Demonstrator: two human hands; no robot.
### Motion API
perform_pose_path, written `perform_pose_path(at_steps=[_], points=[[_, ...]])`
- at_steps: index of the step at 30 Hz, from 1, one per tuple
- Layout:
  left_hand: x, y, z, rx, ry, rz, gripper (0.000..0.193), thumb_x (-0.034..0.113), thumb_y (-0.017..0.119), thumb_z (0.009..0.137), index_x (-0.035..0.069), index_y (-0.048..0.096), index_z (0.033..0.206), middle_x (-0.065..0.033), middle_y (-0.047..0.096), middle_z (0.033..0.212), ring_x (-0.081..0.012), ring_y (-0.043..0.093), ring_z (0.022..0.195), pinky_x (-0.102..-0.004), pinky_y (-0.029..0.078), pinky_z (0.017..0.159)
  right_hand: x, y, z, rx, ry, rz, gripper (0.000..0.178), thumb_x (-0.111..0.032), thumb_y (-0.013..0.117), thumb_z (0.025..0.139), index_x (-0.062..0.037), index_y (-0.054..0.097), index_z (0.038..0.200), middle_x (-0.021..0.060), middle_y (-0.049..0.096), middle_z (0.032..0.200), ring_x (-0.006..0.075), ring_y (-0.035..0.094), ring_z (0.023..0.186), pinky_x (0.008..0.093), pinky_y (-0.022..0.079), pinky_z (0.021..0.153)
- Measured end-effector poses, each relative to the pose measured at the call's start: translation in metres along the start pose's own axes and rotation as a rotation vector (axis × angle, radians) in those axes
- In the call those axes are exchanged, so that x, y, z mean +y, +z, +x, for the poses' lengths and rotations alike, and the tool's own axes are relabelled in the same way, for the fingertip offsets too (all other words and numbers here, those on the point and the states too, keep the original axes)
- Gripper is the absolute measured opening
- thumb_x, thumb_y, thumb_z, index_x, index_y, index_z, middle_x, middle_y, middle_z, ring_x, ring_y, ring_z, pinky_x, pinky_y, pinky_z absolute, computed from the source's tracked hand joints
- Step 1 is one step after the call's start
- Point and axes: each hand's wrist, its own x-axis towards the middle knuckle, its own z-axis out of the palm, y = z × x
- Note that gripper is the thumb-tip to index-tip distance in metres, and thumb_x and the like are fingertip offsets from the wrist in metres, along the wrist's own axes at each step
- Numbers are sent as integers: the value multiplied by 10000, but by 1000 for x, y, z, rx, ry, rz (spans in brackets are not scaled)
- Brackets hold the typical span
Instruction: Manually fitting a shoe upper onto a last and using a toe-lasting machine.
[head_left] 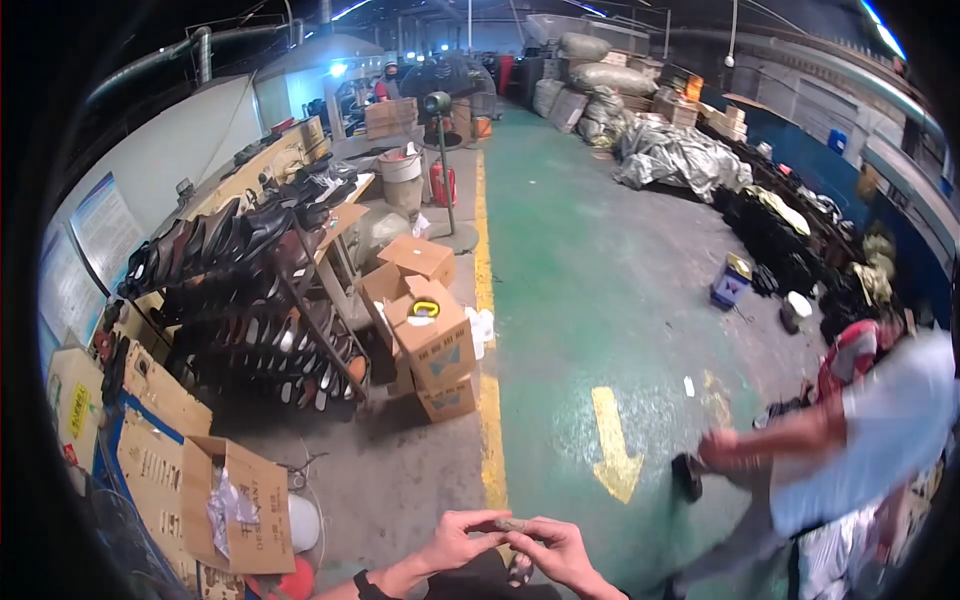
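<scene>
Low in the middle of the view, my two hands meet in front of my body. The fingertips of my left hand [456,542] and my right hand [558,552] pinch a small, flat, grey-brown piece [511,524] between them; its kind cannot be made out. A dark band [372,585] sits on my left wrist. Both hands are off any surface, above the floor. Below them part of a patterned shoe [520,570] shows.
A shoe rack [300,270] and stacked cartons [437,345] stand left of the yellow line [491,440]. An opened carton [265,515] is near left. At right a person [870,430] strides close by, blurred. Silver-covered piles [680,160] and a blue-white can [732,282] lie farther off.
</scene>
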Motion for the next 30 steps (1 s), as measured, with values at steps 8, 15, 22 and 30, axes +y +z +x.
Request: perform_pose_path(at_steps=[8, 15, 22, 30], points=[[-48, -64, 324, 26, 107, 91, 320, 102, 767, 924, -6, 715, 1221, -118, 772, 1064, -158, 738, 947, -305, 590, 826, -41, -177, 280, -131, -39, 3, 275, -160, 661, 1019, -3, 722, 1236, 105, 747, 1165, 146, 693, 961, 294, 567, 829], [-27, -108, 687, -222, 319, 99, 306, 84, 771, 885, 8, 722, 1177, -150, 755, 1034, -248, 739, 921, -337, 576, 809, -134, -359, 499, 132, 57, 24, 373, -121, 710, 977, 1, 653, 1325, 89, 745, 1015, 123, 673, 889, 282, 550, 811], [-15, -177, 1008, -201, 239, -59, 333, 8, 836, 830, -26, 701, 1132, -93, 752, 1022, -141, 701, 911, -296, 568, 805, -190, -526, 780, -369, -85, 1044, 809, -32, 688, 872, 104, 275, 1554, 172, 695, 866, 233, 681, 748, 317, 550, 733], [-3, -265, 1329, 7, 213, 67, 294, 45, 842, 831, -11, 726, 1095, -111, 760, 985, -177, 733, 885, -308, 592, 799, -259, -709, 1102, -546, -2, 955, 773, 23, 669, 886, 104, 287, 1552, 174, 702, 922, 227, 696, 820, 316, 557, 789]])
